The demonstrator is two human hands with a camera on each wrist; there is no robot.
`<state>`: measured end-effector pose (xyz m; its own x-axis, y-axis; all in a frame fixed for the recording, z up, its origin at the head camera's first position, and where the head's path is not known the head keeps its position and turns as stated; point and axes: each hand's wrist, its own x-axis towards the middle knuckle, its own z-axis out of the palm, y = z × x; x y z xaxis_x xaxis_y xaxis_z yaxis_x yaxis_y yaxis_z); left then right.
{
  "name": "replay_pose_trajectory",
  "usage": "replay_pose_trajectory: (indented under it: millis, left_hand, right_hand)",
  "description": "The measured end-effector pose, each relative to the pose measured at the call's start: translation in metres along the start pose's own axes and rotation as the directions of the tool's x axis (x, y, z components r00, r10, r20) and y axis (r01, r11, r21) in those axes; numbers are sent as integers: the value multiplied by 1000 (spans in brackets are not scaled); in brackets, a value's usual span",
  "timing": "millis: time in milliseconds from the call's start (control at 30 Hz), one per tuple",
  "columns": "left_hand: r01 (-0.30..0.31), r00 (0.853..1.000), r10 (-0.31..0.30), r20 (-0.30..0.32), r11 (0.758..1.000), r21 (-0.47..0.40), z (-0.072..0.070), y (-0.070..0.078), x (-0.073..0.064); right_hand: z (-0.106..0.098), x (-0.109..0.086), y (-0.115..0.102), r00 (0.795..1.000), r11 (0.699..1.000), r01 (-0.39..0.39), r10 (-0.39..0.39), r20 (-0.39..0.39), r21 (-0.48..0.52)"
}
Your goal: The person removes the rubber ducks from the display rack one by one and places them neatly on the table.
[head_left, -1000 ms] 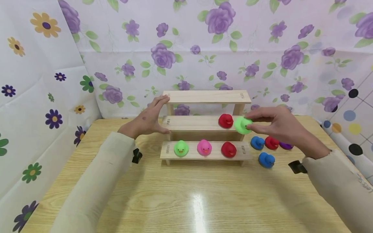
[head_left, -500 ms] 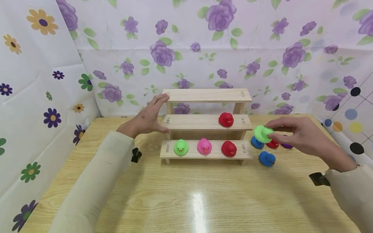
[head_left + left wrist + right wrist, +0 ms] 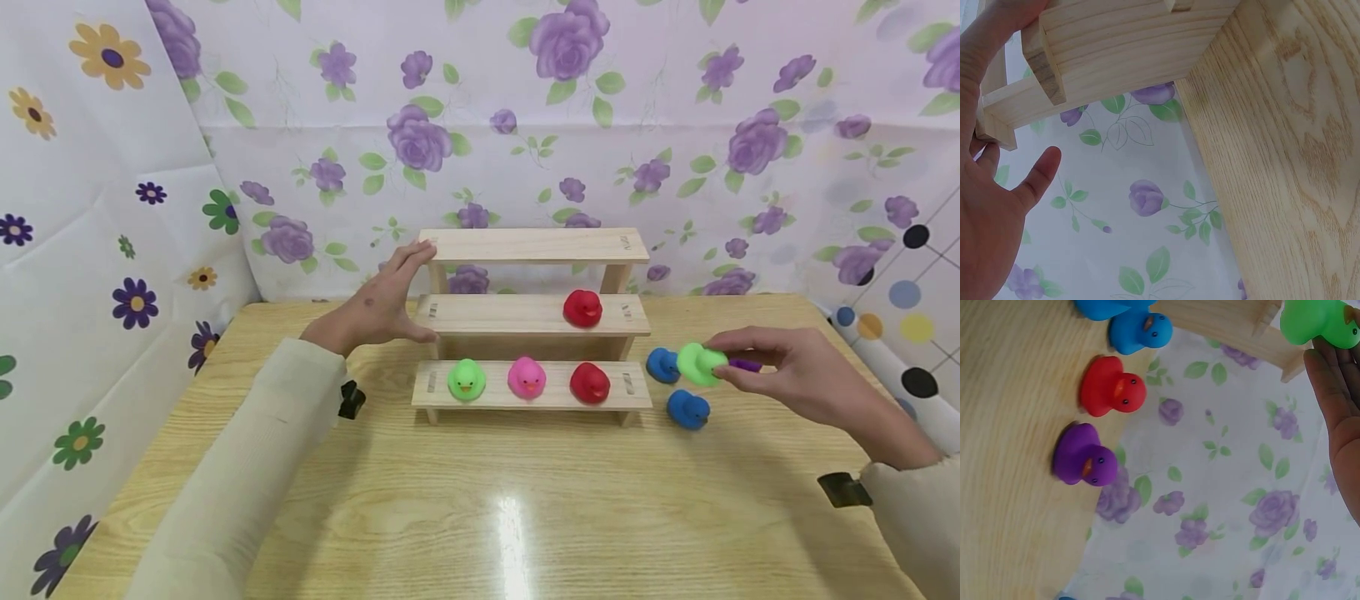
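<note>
Right hand (image 3: 787, 375) stretched out low over the surface (image 3: 480, 500), forearm slanting in from the right edge, fingers (image 3: 1335, 394) pinching a green duck (image 3: 700, 363) held just above a cluster of ducks right of the wooden stepped shelf (image 3: 532, 317). Left hand (image 3: 378, 304) raised at the shelf's left end, fingers straight and lightly spread, tips against the end of the top step, thumb near the middle step.

Light wood-grain surface, glossy, backed by sheeting printed with purple roses; daisy print at left, dotted print at right. On the bottom step: light-green duck (image 3: 466, 380), pink duck (image 3: 526, 377), red duck (image 3: 589, 382). On the middle step: another red duck (image 3: 582, 307). On the surface: two blue ducks (image 3: 687, 409), a loose red duck (image 3: 1112, 386) and a purple duck (image 3: 1082, 456) beneath the right hand.

Held duck tilted, long axis roughly sideways; facing cannot be told.
</note>
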<state>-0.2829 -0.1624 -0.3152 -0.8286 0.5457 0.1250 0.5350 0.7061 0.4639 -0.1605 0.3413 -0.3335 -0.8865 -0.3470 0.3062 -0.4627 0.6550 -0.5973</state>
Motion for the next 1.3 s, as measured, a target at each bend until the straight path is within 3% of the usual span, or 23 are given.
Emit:
replay_pose_trajectory:
  millis: [133,500,900,1300]
  left_hand:
    - [0,1000,0,-3,1000,3,0,1,0]
    - [-8,1000,8,-8,1000,10,-1,3,-1]
    - [-13,1000,13,-13,1000,12,-2,3,0]
    - [-14,1000,14,-9,1000,-4,-1,3,-1]
  right_hand:
    - [0,-8,9,1000,1000,-12,12,-4,7]
    - [-2,-28,30,991,991,-134,134,17,9]
    - [0,-38,51,982,982,-186,187,25,-26]
    - [5,-46,75,984,984,-166,169,56,-59]
